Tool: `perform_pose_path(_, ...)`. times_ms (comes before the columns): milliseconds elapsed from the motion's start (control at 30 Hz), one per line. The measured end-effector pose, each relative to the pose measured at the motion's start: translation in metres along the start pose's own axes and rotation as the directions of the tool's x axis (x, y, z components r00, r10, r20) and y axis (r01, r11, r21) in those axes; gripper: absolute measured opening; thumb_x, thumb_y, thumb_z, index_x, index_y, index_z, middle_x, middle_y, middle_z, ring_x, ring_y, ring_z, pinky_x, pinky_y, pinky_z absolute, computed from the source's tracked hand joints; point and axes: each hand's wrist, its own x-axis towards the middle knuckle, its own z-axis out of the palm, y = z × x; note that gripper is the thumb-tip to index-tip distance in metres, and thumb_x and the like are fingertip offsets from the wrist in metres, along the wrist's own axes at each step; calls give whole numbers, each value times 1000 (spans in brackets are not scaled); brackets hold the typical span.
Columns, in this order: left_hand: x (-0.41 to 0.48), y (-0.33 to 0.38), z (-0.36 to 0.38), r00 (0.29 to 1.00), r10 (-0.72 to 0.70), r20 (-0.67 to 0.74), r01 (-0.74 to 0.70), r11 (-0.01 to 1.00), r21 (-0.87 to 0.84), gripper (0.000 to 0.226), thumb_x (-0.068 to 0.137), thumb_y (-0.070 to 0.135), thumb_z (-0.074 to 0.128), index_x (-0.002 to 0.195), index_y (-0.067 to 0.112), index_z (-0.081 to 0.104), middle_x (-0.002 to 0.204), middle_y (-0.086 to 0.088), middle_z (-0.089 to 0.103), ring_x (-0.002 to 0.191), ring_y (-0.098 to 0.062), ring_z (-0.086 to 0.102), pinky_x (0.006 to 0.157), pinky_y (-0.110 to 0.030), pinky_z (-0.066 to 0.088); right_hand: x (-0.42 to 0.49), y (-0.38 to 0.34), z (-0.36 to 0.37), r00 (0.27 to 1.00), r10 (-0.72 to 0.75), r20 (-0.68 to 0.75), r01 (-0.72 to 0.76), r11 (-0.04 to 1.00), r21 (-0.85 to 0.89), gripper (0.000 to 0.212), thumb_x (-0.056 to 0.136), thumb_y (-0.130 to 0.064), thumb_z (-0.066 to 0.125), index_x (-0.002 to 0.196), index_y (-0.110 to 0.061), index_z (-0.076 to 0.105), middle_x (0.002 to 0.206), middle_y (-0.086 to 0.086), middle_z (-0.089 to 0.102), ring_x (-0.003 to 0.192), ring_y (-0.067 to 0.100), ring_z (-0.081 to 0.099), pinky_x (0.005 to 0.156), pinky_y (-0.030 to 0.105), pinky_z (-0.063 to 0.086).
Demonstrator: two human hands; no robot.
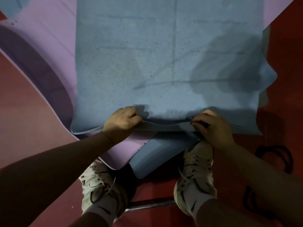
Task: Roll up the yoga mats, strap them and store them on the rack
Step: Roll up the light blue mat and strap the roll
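A blue yoga mat lies unrolled on the floor and stretches away from me. Its near edge is lifted slightly. My left hand grips that edge left of centre, fingers curled over it. My right hand pinches the same edge further right. A purple mat lies partly under the blue one on the left, curling up at its side. A second blue mat pokes out beneath, by my feet.
My two pale sneakers stand on the red floor just behind the mat edge. A metal bar lies between my feet. Black straps or cord lie on the floor at the right.
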Motion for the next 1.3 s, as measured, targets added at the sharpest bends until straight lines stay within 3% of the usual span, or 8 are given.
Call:
perform_pose_path(267,13,-15,1,979,199,52,-202,977,70,27,96,25,48,79,7,58,82,-17,57,69,-31,54,67,-38,40,14,13,-9,948,-291,132,313,929,-199,35,70,-49,78,95,-24,78,102,7,60,91,32,54,75,39,41)
perform_pose_path(400,16,-9,1,996,86,-32,-87,995,-42,19,96,28,51,100,11,58,85,-15,58,73,-31,53,68,-38,47,10,23,3,922,-368,123,387,890,-241,34,78,-41,77,101,-15,77,95,7,63,84,32,56,71,41,43)
perform_pose_path(567,20,-13,2,960,279,-34,-277,959,51,31,104,23,46,96,11,73,85,-14,62,72,-32,55,69,-39,37,9,19,5,889,-443,114,457,871,-178,35,91,-35,62,112,-9,71,84,6,60,76,27,54,64,38,46)
perform_pose_path(700,20,-11,-6,928,355,111,-359,933,14,32,85,32,53,102,16,75,92,-14,63,78,-31,54,78,-38,36,12,14,3,818,-547,181,576,777,-253,41,92,-28,64,132,-19,59,84,7,54,72,26,46,59,35,38)
perform_pose_path(800,17,-11,-4,926,356,123,-372,917,147,33,84,40,60,102,17,73,93,-12,64,80,-31,55,75,-38,35,14,15,5,828,-538,160,561,795,-228,36,92,-27,59,127,-16,63,93,12,58,79,29,51,59,37,43)
perform_pose_path(967,-6,-2,11,934,357,-9,-328,866,378,30,97,12,45,116,7,68,88,-8,55,77,-29,50,68,-40,35,11,12,10,828,-527,190,560,796,-231,32,82,-12,74,114,-6,71,83,10,61,73,29,55,61,35,44)
perform_pose_path(1133,-19,23,19,990,109,-92,-77,951,299,45,102,6,29,120,7,70,85,-9,63,80,-33,63,70,-41,42,6,9,2,897,-358,258,392,915,-92,42,92,-31,46,129,-18,63,87,3,62,77,23,56,62,29,39)
perform_pose_path(1300,-17,16,25,985,67,-157,-23,963,268,22,97,6,52,109,7,70,86,-10,63,77,-32,60,71,-41,43,12,1,-1,925,-308,221,338,934,-113,32,92,-31,50,109,-19,74,92,2,61,87,21,48,67,30,38)
